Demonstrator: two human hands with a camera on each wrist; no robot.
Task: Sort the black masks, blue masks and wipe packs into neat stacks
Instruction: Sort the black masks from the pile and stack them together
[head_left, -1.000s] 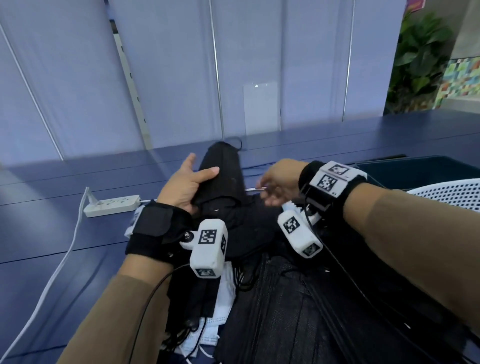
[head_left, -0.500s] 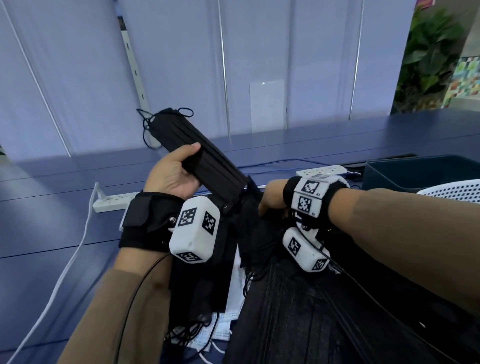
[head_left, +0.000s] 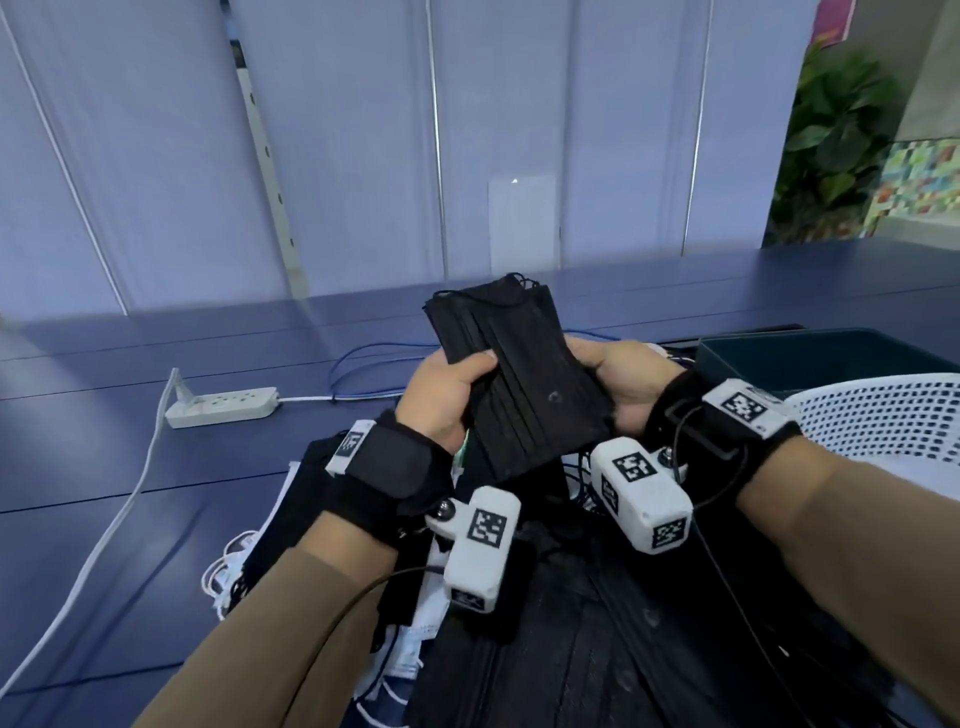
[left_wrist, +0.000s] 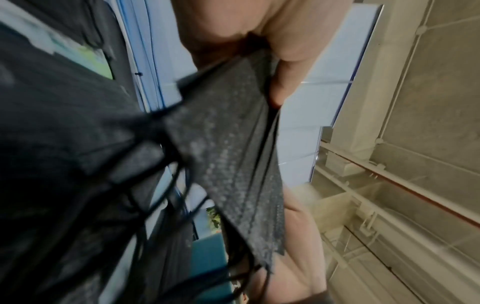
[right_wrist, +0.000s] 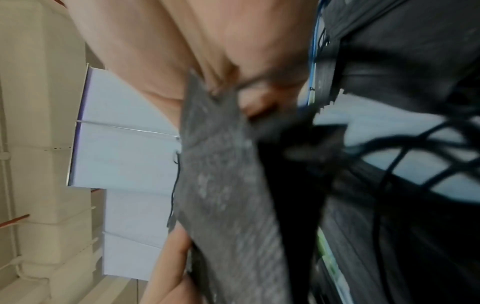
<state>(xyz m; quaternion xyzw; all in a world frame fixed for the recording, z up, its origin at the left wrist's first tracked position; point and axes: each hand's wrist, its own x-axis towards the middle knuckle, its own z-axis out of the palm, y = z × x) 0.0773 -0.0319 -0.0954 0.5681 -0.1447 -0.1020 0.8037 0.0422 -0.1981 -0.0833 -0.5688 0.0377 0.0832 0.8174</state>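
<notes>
A bundle of black masks is held up above the table between both hands. My left hand grips its left edge, thumb on top. My right hand holds its right edge from behind. The left wrist view shows the black masks with the thumb pressed on them; the right wrist view shows the same black masks, blurred. A heap of black masks lies below the hands. Blue masks with white loops stick out of its left side. A bit of green-printed pack peeks out under the left hand.
A white power strip with its cable lies on the blue table to the left. A dark teal bin and a white perforated basket stand at the right. A blue cable loops behind the hands.
My left hand swung the bundle of black masks from up-left to the centre. My right hand rose off the pile and took hold of the bundle's right edge.
</notes>
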